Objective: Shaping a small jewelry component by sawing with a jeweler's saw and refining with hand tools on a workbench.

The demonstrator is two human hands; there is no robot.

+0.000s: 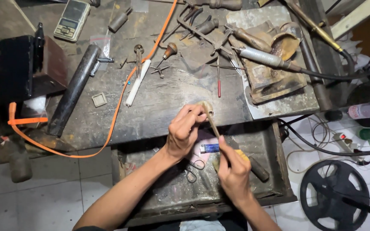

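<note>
Apparently mid-filing: the left hand point(184, 132) pinches a small pale ring-shaped metal piece point(207, 108) at the worn wooden workbench's point(168, 98) front edge, while the right hand point(233, 171) closes around a thin tan file point(214, 126) laid against it. The stroke likely demands steadiness. The piece looks dull, unpolished.
</note>
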